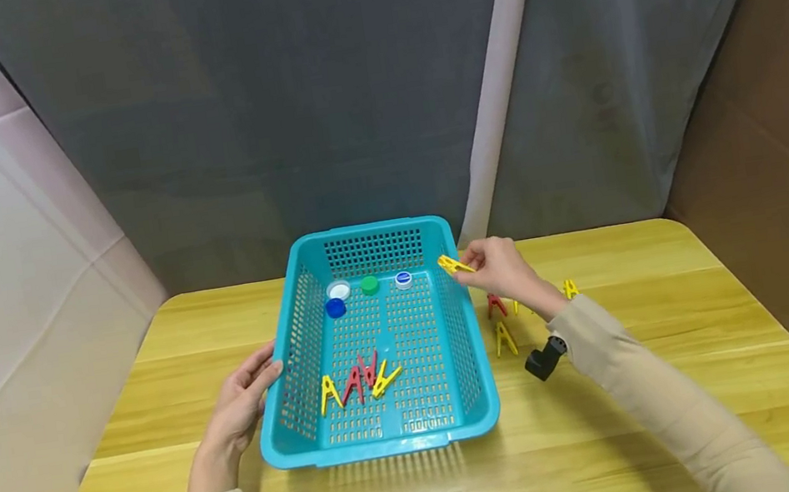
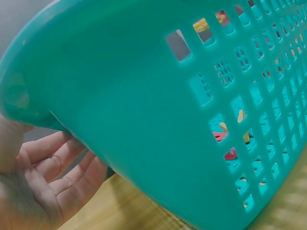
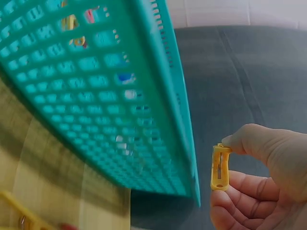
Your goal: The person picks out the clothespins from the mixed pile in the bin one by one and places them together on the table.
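A turquoise plastic basket [image 1: 407, 443] with slotted walls stands on the wooden table. My left hand [image 1: 241, 404] holds the basket's left rim, thumb on top and fingers beneath it, as the left wrist view shows. At the right rim, my right hand [image 1: 504, 268] pinches a yellow clothespin [image 3: 220, 167] between thumb and fingers. Inside the basket, red clothespins [image 1: 352, 386] and yellow clothespins [image 1: 329, 393] lie near the front. Toward its back sit a green cap [image 1: 370, 285], a dark blue cap [image 1: 335, 308], a white cap [image 1: 338, 290] and a white-and-blue cap [image 1: 403, 280].
Right of the basket on the table [image 1: 680, 340] lie a red clothespin [image 1: 496, 305], a yellow clothespin [image 1: 504, 339] and another yellow clothespin [image 1: 570, 288]. The right forearm partly hides that area. A grey curtain [image 1: 257, 131] hangs behind the table.
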The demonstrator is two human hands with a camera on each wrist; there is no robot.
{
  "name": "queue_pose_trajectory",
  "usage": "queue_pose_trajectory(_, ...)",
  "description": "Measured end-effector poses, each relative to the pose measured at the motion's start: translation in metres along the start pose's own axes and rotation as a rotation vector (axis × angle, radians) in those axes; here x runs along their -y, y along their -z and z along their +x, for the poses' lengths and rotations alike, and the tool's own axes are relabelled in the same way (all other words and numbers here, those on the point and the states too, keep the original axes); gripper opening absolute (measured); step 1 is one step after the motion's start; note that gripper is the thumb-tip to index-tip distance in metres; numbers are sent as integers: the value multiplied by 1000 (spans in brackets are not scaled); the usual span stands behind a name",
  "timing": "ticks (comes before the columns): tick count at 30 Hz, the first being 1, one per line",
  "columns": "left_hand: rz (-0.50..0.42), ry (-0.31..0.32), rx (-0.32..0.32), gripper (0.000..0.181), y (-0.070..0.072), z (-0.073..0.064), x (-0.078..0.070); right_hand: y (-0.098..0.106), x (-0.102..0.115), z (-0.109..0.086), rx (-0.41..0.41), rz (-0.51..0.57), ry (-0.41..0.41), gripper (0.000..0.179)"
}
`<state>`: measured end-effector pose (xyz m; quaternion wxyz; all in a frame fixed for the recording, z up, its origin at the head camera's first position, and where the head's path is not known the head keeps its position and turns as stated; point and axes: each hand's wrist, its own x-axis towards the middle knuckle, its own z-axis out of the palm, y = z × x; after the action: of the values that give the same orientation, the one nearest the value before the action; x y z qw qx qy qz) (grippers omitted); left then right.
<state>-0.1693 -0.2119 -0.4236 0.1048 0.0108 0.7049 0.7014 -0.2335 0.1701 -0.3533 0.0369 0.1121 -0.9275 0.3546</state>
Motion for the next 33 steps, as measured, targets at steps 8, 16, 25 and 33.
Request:
queue_pose_trajectory(8,-9,-3,2,60,1,1,0,8,-23,-12,-51,-26,-43,19)
queue_pose_trajectory(16,-3,4,-5,59,0,1,0,8,-45,-26,-103,-68,-45,20)
queue_pose_trajectory(25,-2,-7,-1,60,0,1,1,6,-68,-45,-101,-65,-118,20)
queue_pose_trajectory(33,-8,-4,1,62,-1,1,1,0,-84,-60,-110,-76,-159,21)
